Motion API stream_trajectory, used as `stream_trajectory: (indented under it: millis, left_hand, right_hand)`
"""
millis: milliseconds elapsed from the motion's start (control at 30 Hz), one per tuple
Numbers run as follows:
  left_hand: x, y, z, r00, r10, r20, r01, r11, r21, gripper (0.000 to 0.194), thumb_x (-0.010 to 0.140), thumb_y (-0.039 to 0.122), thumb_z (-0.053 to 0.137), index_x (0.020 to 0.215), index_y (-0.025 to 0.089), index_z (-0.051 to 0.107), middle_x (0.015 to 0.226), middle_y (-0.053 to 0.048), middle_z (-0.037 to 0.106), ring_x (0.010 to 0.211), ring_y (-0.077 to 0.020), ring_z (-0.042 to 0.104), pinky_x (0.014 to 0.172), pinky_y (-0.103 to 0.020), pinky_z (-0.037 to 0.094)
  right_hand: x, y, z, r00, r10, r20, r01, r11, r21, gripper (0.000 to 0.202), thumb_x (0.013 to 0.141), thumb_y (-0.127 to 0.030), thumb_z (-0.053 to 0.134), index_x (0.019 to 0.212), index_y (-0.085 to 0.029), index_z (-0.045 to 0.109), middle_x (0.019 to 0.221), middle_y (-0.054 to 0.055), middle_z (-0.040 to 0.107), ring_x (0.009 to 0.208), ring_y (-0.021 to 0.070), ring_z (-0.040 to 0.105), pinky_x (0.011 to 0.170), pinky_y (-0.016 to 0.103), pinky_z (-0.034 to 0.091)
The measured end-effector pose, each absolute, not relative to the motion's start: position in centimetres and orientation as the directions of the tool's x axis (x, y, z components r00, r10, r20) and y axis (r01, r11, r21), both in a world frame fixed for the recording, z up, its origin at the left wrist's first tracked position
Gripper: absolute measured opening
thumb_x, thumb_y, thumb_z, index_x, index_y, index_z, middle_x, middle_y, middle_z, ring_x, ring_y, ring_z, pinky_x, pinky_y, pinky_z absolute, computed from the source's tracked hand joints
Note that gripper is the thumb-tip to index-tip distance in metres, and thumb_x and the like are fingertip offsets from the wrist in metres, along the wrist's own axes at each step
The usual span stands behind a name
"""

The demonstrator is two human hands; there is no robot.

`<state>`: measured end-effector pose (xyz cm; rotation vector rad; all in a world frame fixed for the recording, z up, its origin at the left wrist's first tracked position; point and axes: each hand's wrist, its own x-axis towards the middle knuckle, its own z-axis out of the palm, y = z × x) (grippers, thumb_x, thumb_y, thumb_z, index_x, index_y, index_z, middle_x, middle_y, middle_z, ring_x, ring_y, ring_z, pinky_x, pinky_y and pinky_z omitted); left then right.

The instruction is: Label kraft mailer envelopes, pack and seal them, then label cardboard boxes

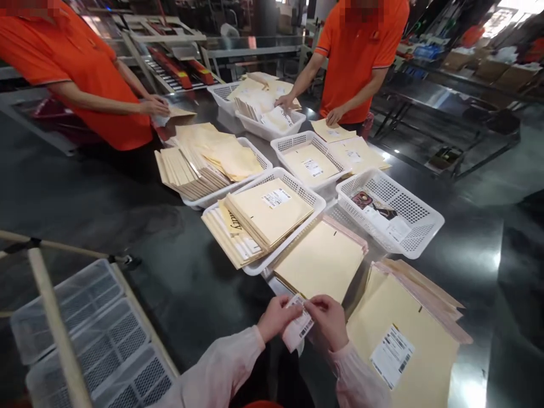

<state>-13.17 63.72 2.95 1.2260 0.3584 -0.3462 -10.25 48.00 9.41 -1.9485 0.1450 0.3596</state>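
Note:
A white printed label [297,327] with a barcode is held in front of my body at the table's edge. My left hand [275,318] grips its left side, thumb on top. At its upper right corner, my right hand [329,320] pinches it with closed fingers. Just beyond lies a stack of blank yellow padded envelopes [321,258]. To the right of my right hand, a larger pile of padded envelopes [399,317] has a white shipping label [391,356] stuck on its top one.
White perforated baskets hold envelopes, the nearest basket [255,266] heaped high. Another basket [419,232] holds small packets. Two people in orange shirts [102,85] [357,62] handle envelopes across the metal table [471,249]. Clear plastic crates [102,334] stand on a rack at lower left.

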Motion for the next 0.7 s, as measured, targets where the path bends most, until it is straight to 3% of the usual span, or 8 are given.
stream_trajectory:
  millis: [67,133,267,333,400,467,567,700]
  left_hand:
    - [-12.4,64.3,2.3,0.878,-0.201,-0.435,0.479,0.347,0.806,0.06,0.047,0.044,0.091,0.094,0.01,0.072,0.086,-0.008,0.074,0.077,-0.0215,0.065,0.074,-0.031,0.049]
    - [-12.2,65.4,1.4,0.83,-0.335,-0.445,0.548,0.344,0.763,0.065,0.042,0.043,0.093,0.095,0.01,0.073,0.09,-0.011,0.075,0.084,-0.0254,0.067,0.083,-0.037,0.049]
    - [-14.9,67.9,-1.5,0.742,-0.416,-0.525,0.658,0.303,0.69,0.065,0.038,0.049,0.093,0.087,0.01,0.077,0.087,-0.012,0.076,0.089,-0.0313,0.068,0.09,-0.043,0.048]
    - [-17.4,69.3,-2.9,0.716,-0.417,-0.56,0.688,0.283,0.669,0.062,0.038,0.054,0.091,0.083,0.013,0.078,0.085,-0.011,0.076,0.09,-0.0327,0.068,0.091,-0.044,0.048]
    - [-19.9,70.6,-3.9,0.699,-0.414,-0.584,0.703,0.246,0.667,0.058,0.039,0.058,0.09,0.077,0.016,0.079,0.083,-0.009,0.076,0.089,-0.033,0.068,0.09,-0.044,0.048]
    - [-21.6,71.6,-4.2,0.694,-0.402,-0.597,0.707,0.226,0.67,0.058,0.039,0.059,0.089,0.076,0.016,0.078,0.081,-0.01,0.076,0.088,-0.0333,0.068,0.09,-0.044,0.048]
    - [-22.0,72.3,-3.3,0.707,-0.384,-0.594,0.699,0.252,0.669,0.062,0.041,0.059,0.089,0.078,0.01,0.078,0.081,-0.014,0.075,0.085,-0.0326,0.068,0.086,-0.043,0.049]
    - [-19.9,71.7,-0.4,0.709,-0.409,-0.575,0.688,0.22,0.692,0.063,0.042,0.06,0.089,0.078,0.009,0.077,0.081,-0.014,0.075,0.081,-0.0291,0.068,0.081,-0.038,0.049]
  right_hand:
    - [-7.1,47.8,9.1,0.977,0.018,-0.212,-0.164,-0.568,-0.806,0.019,0.069,-0.04,0.071,0.069,-0.022,0.071,0.073,0.005,0.071,0.073,0.0237,0.066,0.071,0.035,0.053]
    - [-3.1,47.6,8.7,0.994,-0.063,-0.091,-0.11,-0.7,-0.705,0.013,0.066,-0.034,0.071,0.066,-0.021,0.071,0.091,0.008,0.071,0.09,0.0251,0.064,0.086,0.037,0.05]
    - [3.2,47.2,7.7,0.976,-0.216,0.009,-0.167,-0.778,-0.606,0.018,0.067,-0.034,0.072,0.075,-0.018,0.073,0.119,0.013,0.061,0.115,0.0322,0.05,0.101,0.047,0.038]
    - [4.1,46.8,7.2,0.955,-0.29,0.056,-0.212,-0.804,-0.556,0.045,0.064,-0.04,0.076,0.103,-0.017,0.071,0.132,0.017,0.053,0.122,0.0369,0.043,0.102,0.053,0.033]
    - [3.5,45.9,6.8,0.897,-0.435,0.079,-0.342,-0.795,-0.501,0.087,0.057,-0.049,0.081,0.131,-0.013,0.054,0.143,0.025,0.041,0.127,0.0429,0.037,0.1,0.058,0.032]
    - [2.2,44.9,6.3,0.822,-0.569,0.02,-0.486,-0.72,-0.496,0.107,0.049,-0.055,0.084,0.135,-0.005,0.046,0.139,0.034,0.04,0.125,0.0469,0.041,0.095,0.058,0.036]
    - [0.8,44.2,5.7,0.798,-0.598,-0.071,-0.525,-0.631,-0.571,0.084,0.054,-0.047,0.082,0.121,-0.003,0.057,0.128,0.035,0.05,0.119,0.0441,0.049,0.093,0.051,0.041]
    - [0.3,44.5,5.9,0.778,-0.625,0.057,-0.435,-0.603,-0.669,0.058,0.072,-0.041,0.064,0.12,-0.009,0.057,0.136,0.024,0.051,0.127,0.035,0.046,0.101,0.044,0.039]
